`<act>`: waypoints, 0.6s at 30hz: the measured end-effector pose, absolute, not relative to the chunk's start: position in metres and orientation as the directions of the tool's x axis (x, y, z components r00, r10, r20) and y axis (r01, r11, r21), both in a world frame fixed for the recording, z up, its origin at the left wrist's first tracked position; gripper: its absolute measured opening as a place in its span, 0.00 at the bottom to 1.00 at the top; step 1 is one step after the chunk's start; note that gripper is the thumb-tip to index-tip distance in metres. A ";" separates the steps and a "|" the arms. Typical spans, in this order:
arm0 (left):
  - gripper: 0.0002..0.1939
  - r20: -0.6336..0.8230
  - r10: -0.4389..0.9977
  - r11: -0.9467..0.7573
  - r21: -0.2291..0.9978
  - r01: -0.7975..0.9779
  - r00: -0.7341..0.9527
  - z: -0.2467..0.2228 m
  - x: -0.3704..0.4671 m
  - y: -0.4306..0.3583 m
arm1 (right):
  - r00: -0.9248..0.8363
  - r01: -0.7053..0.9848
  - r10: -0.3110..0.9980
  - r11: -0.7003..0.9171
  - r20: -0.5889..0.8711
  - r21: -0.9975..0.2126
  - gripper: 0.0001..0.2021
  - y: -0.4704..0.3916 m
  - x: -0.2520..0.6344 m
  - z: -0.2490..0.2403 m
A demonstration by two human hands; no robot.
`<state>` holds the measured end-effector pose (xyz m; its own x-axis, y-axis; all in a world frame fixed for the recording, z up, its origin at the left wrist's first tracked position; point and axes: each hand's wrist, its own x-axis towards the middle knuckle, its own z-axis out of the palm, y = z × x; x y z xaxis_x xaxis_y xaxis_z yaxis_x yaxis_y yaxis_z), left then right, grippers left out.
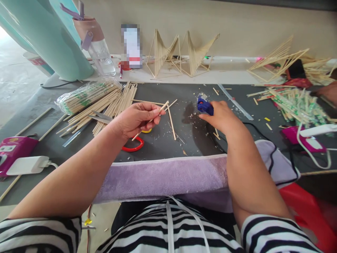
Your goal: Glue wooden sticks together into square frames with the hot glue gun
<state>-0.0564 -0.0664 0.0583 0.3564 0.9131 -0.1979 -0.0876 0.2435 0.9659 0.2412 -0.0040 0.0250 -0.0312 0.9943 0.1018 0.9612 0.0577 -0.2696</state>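
My left hand [140, 117] pinches a thin wooden stick [163, 106] between thumb and fingers. Its upper end meets other sticks at a joint, and one stick [171, 123] slants down from there toward the table. My right hand [222, 114] is wrapped round a blue glue gun [205, 106], held to the right of the sticks and apart from them. Under my left hand lie scissors [134, 149] with a red handle, their blades over a pile of loose sticks [113, 100].
Stick models [164, 52] stand along the back ledge by a phone [131, 45]. At left are a clear bottle [101, 52], a bagged stick bundle [86, 96] and a pink power strip [18, 151]. Wrapped sticks [297, 105] lie right, near another person's hand [328, 93]. A lilac cloth [163, 179] covers the front edge.
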 end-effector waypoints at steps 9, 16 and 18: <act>0.09 -0.285 0.813 0.228 0.958 0.173 0.508 0.061 -0.059 -0.068 | -0.109 0.979 0.969 0.143 0.221 -0.146 0.20 -0.011 0.231 0.022; 0.06 -0.319 0.829 0.050 0.861 0.506 0.460 0.050 -0.049 -0.071 | -0.371 0.769 0.921 0.376 0.118 -0.517 0.09 -0.031 0.167 0.008; 0.06 -0.268 0.863 -0.036 0.813 0.581 0.428 0.047 -0.044 -0.073 | -0.361 0.761 0.928 0.351 0.093 -0.546 0.09 -0.029 0.161 0.002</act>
